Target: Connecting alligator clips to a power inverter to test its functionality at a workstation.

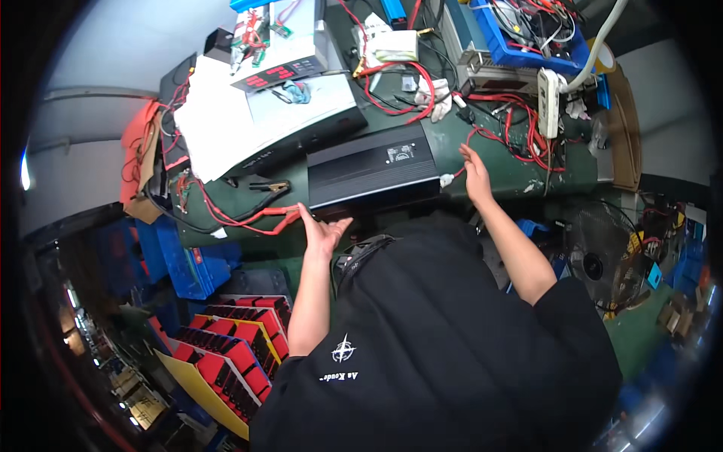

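A long black metal case [369, 167] with ribbed sides and a small label on top lies flat on the green bench. My left hand [322, 232] is at its near left corner, fingers stretched out and apart. Beside that hand's fingertips are red-handled clamps [283, 218] on a cable; I cannot tell whether they touch. Off the case's right end is my right hand [476, 177], fingers extended and nothing in the palm. A white connector [446, 180] with a red wire sits between the case's right end and my right hand.
A dark-handled clamp [269, 186] lies left of the case. Behind stand a bench instrument [280, 73] with a red display and a large white-topped unit [301, 113]. Red cables [531, 139], a white power strip [548, 102] and a blue bin [538, 45] crowd the right.
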Tool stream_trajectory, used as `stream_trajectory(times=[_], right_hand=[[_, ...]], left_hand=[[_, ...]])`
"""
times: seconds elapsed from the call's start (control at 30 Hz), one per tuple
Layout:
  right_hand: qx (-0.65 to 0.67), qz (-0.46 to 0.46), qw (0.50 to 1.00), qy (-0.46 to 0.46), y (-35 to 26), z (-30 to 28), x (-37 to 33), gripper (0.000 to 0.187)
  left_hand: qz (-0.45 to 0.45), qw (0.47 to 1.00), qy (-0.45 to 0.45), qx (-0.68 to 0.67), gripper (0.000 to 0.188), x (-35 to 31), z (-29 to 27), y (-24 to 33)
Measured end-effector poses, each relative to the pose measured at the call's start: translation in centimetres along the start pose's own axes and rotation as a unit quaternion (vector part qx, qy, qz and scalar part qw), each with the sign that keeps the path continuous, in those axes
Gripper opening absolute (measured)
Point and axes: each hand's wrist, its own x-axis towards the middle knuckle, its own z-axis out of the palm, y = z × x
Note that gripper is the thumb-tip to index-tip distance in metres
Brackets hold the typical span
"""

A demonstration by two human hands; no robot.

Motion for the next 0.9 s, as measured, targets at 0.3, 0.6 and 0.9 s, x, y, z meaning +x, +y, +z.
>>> stream_trajectory(times=[0.3, 0.6, 0.9], right_hand=[[-0.439, -0.122, 0.856, -0.246, 3.9, -9.0, -4.6, 0.046], [-0.037, 0.034, 0.997, -0.055, 3.1, 1.4, -0.2, 0.056], [0.251, 0.171, 0.952, -0.025, 0.1, 9.7, 3.3, 0.074]], left_hand=[[0.000, 0.997, -0.007, 0.078, 0.142, 0.8, -0.7, 0.8], [0.009, 0.984, 0.112, 0.138, 0.073, 1.0, 1.1, 1.4], [-0.015, 0.962, 0.107, 0.249, 0.060, 1.3, 0.3, 1.7]])
